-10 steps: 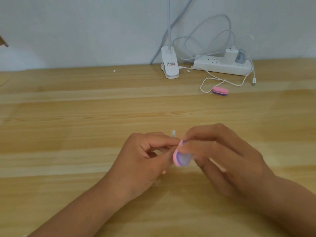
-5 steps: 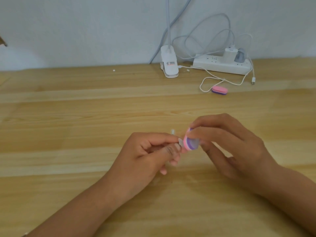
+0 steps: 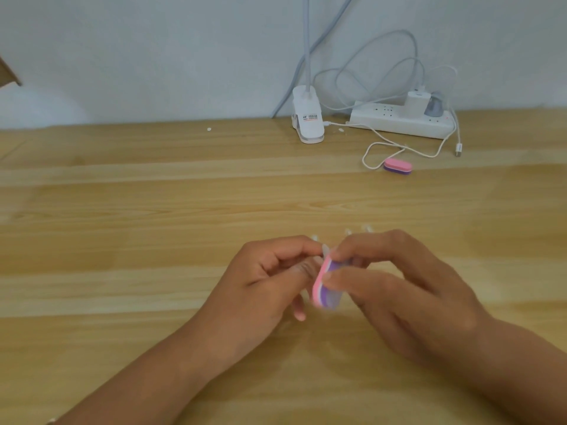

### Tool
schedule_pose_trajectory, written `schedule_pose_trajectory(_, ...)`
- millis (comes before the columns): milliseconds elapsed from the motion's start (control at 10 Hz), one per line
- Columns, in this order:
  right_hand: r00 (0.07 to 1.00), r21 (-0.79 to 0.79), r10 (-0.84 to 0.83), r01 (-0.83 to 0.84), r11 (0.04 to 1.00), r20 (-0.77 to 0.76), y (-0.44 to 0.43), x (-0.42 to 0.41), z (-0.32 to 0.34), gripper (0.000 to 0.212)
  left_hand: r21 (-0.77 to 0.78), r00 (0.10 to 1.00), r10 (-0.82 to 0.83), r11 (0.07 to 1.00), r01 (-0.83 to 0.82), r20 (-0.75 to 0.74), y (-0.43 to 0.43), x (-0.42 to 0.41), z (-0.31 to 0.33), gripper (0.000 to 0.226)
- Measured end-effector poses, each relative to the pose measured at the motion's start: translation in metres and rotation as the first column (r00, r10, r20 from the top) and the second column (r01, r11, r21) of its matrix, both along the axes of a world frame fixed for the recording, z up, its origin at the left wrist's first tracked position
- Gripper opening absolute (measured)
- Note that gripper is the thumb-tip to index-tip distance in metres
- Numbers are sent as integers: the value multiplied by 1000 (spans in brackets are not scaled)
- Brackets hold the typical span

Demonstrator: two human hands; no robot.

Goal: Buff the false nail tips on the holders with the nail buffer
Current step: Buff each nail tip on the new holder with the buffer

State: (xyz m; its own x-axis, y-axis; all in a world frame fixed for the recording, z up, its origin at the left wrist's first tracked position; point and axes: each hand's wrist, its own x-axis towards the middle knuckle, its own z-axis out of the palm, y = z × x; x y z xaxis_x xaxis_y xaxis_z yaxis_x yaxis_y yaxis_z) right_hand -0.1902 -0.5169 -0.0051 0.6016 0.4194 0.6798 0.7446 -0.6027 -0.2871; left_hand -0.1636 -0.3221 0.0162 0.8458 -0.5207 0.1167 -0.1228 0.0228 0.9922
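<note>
My right hand (image 3: 395,286) pinches a small pink and purple nail buffer (image 3: 325,285) between thumb and fingers, held on edge above the wooden table (image 3: 122,240). My left hand (image 3: 270,280) pinches a clear false nail tip on its holder (image 3: 324,250); only the tip shows between the fingers, touching the buffer's pink face. Two or three more clear nail tips (image 3: 357,232) lie on the table just behind my hands, blurred and partly hidden.
A second pink and purple buffer (image 3: 397,166) lies at the back right beside a looped white cable (image 3: 380,151). A white clip lamp base (image 3: 307,119) and a white power strip (image 3: 402,120) with plugs stand against the wall.
My right hand has slid the buffer back down along the nail tip after moving up and right half a second ago. My left hand has stayed put with the tip.
</note>
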Motion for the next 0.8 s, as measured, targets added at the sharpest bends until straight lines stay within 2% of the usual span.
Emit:
schedule_pose_trajectory(100, 997, 6, -72, 72, 997, 38, -12, 11, 7, 15, 6, 1000, -3, 1000, 3, -8, 1, 1, 0, 21)
schedule_pose_trajectory(200, 991, 37, -61, 57, 998, 121, -8, 7, 5, 32, -4, 1000, -18, 1000, 18, -24, 0, 0, 0, 21)
schedule_pose_trajectory(300, 993, 6, 6, -6, 1000, 121, 1, -1, 4, 36, -4, 1000, -23, 1000, 23, -17, 0, 0, 1, 21)
schedule_pose_trajectory(500, 986, 85, -108, 97, 992, 125, -12, 12, 13, 28, 14, 995, -81, 997, 82, -60, 0, 0, 3, 24)
schedule_pose_trajectory(600, 997, 96, -49, 44, 994, 52, -1, 0, 11, 22, 16, 990, -120, 992, 122, -81, 0, -2, 4, 24)
schedule_pose_trajectory(700, 974, 233, -38, 90, 968, -221, -1, 2, 20, 24, 11, 984, -150, 988, 152, -99, 1, -1, 5, 25)
schedule_pose_trajectory(800, 936, 300, 5, 108, 948, -352, 0, 2, 22, 35, -7, 977, -172, 985, 172, -129, 1, -1, 5, 25)
